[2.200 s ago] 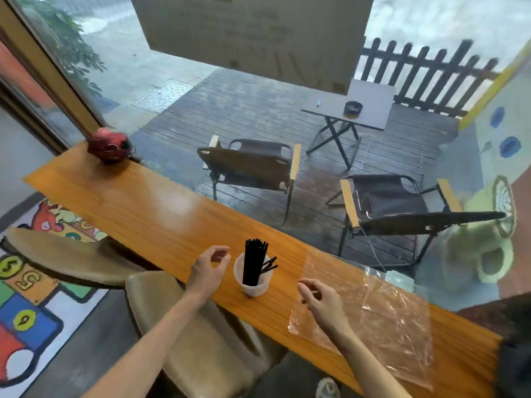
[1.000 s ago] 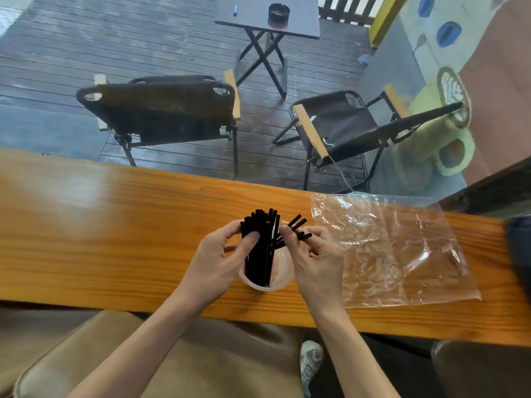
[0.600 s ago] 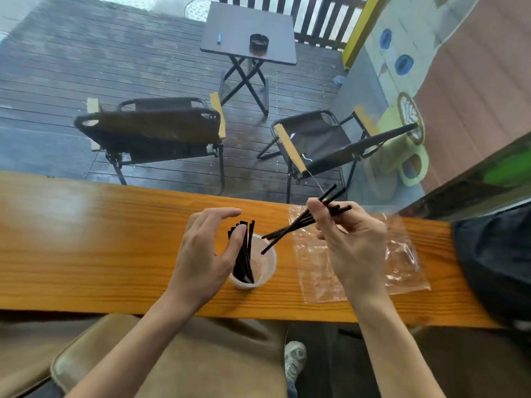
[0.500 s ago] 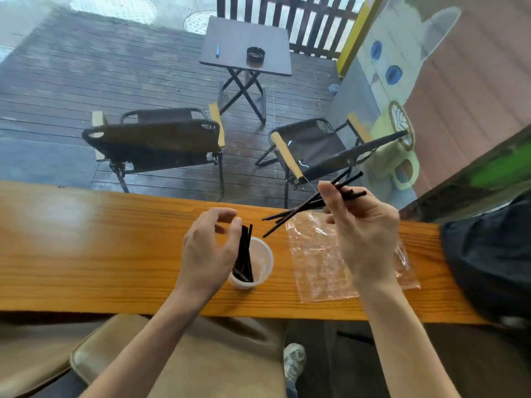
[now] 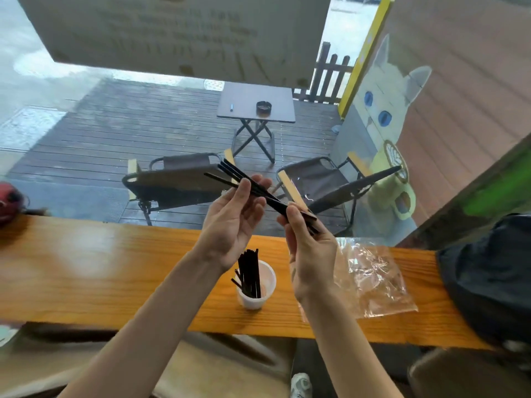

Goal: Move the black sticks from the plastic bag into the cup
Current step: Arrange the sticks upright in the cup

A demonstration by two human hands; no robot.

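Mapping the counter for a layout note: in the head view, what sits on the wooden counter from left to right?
Red object → cup holding black sticks → plastic bag → dark bag.

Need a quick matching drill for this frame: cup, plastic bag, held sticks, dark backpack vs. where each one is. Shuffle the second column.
Things:
1. cup
2. plastic bag
3. held sticks
4. dark backpack

Places:
A. lying flat on the counter, right of the cup
B. raised above the counter, pinched by the left hand and the right hand
C. at the far right end of the counter
D. standing on the counter below the hands, with sticks in it

Pairs: 1-D, 2-A, 3-B, 4-C
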